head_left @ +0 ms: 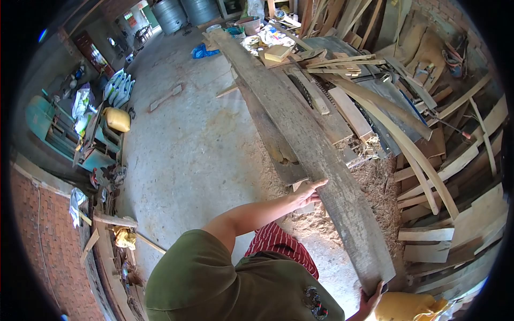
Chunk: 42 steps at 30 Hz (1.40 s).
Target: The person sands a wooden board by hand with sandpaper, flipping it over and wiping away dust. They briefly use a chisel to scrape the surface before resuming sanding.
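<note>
A long, weathered wooden plank (316, 155) runs from near my body to the far side of the floor. My left hand (307, 195) is closed on its left edge, thumb on top and fingers partly hidden beneath. At the near end, my right hand (370, 303) grips the plank's corner, with its fingertips over the edge; the rest of that hand is cut off by the frame. Under the plank's middle lies another wide, dark board (278, 150), partly covered.
Sawdust and shavings (377, 187) cover the floor right of the plank. Stacked boards (428, 235) and loose strips (412, 144) crowd the right side. A yellow sack (407, 306) sits by my right hand. Concrete floor (187, 139) extends left, towards a yellow jerrycan (117, 119).
</note>
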Tool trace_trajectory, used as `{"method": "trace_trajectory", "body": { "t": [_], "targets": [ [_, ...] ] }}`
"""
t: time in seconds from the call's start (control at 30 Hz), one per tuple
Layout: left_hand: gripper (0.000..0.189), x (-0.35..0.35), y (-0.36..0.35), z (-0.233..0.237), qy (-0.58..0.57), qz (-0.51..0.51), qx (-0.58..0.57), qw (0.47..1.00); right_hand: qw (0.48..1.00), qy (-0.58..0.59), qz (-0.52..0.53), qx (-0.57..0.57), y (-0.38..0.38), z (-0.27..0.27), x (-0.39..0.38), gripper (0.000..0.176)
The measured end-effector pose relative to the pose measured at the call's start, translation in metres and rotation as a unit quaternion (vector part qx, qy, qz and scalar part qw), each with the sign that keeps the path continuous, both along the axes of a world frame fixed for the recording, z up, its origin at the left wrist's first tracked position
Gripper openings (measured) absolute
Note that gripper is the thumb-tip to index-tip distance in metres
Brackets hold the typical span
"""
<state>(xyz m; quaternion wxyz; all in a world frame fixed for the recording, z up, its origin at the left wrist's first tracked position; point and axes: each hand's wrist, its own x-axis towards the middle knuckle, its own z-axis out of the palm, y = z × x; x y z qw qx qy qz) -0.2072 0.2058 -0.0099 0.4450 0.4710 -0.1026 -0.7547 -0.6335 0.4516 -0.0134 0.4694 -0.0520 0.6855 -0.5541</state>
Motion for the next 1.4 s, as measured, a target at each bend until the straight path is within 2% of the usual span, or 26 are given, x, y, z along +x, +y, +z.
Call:
{"method": "trace_trajectory", "body": {
  "t": [0.17,0.37,0.43,0.5,0.57,0.63,0.7,0.77,0.8,0.83,0.87,0.9,0.93,1.0,1.03,1.1,1.13,1.17,1.23,1.3,1.33,1.37,1.4],
  "targets": [
    [0.076,0.001,0.009,-0.011,0.016,-0.030,-0.009,0.999,0.999,-0.019,0.014,0.023,0.009,-0.010,-0.006,0.063],
    [0.076,-0.006,0.013,0.003,0.005,-0.027,0.014,1.000,0.998,-0.055,-0.013,0.015,0.051,-0.010,-0.005,0.063],
    [0.077,-0.011,0.017,-0.007,0.013,-0.020,0.011,1.000,0.999,-0.012,-0.031,0.020,0.050,-0.017,-0.008,0.067],
    [0.082,-0.017,0.014,0.002,0.016,-0.023,0.018,0.999,0.999,0.031,-0.012,0.027,0.034,0.002,-0.004,0.073],
    [0.087,-0.023,0.008,0.011,0.021,-0.007,0.015,1.000,0.989,0.140,0.003,0.039,0.014,0.025,0.008,0.075],
    [0.091,-0.023,0.005,0.026,0.010,-0.007,0.035,0.999,0.992,0.112,0.006,0.057,0.000,0.019,-0.007,0.075],
    [0.086,-0.021,0.010,0.040,-0.044,0.002,0.024,0.999,0.991,0.108,-0.022,0.074,-0.006,0.018,-0.007,0.074],
    [0.076,-0.018,0.006,0.015,-0.008,-0.032,-0.032,0.999,0.975,0.218,0.010,-0.029,0.012,-0.048,-0.056,0.064],
    [0.073,-0.022,0.004,0.004,0.003,-0.022,-0.029,0.999,0.890,0.449,0.068,0.044,0.025,-0.080,-0.084,0.053],
    [0.070,-0.025,-0.001,-0.008,0.012,-0.015,-0.028,0.999,0.666,0.696,0.167,0.209,0.038,-0.119,-0.115,0.046],
    [0.070,-0.023,-0.004,-0.009,-0.015,-0.046,-0.012,0.999,0.851,0.512,-0.090,-0.073,0.000,-0.015,-0.015,0.040],
    [0.079,-0.023,-0.005,-0.002,-0.016,-0.080,-0.015,0.997,0.582,0.812,-0.006,0.051,0.014,-0.043,-0.036,0.040],
    [0.089,-0.027,-0.008,0.008,-0.038,-0.062,0.039,0.997,0.583,0.809,-0.005,0.068,0.008,-0.020,-0.014,0.041],
    [0.097,-0.028,-0.010,0.010,-0.037,-0.050,0.038,0.997,0.607,0.785,0.031,0.120,-0.005,0.012,0.053,0.044],
    [0.095,-0.021,-0.015,-0.010,0.022,-0.101,-0.021,0.994,0.626,0.761,0.065,0.155,-0.007,0.016,0.071,0.045],
    [0.091,-0.022,-0.015,-0.014,-0.096,-0.117,-0.028,0.988,0.679,0.719,0.070,0.127,-0.006,0.010,0.096,0.047],
    [0.091,-0.020,-0.016,-0.012,-0.095,-0.134,-0.030,0.986,0.713,0.686,0.072,0.127,-0.007,0.012,0.104,0.050],
    [0.090,-0.019,-0.016,-0.011,-0.098,-0.151,-0.031,0.983,0.711,0.697,0.061,0.068,-0.009,0.004,0.103,0.048],
    [0.089,-0.019,-0.015,-0.009,-0.098,-0.186,-0.035,0.977,0.715,0.678,0.087,0.148,-0.012,0.010,0.107,0.047],
    [0.085,-0.008,-0.020,-0.010,-0.060,-0.237,0.006,0.970,0.737,0.659,0.070,0.137,-0.013,0.011,0.105,0.046],
    [0.085,-0.002,-0.017,0.005,-0.057,-0.245,0.007,0.968,0.751,0.646,0.039,0.131,-0.014,0.017,0.109,0.046],
    [0.075,0.007,-0.017,0.022,-0.102,-0.390,-0.012,0.915,0.751,0.646,0.034,0.135,-0.015,0.015,0.111,0.046],
    [0.067,0.014,-0.016,0.040,-0.144,-0.524,-0.032,0.839,0.769,0.631,-0.087,0.056,-0.017,0.009,0.110,0.046]
  ]
}}
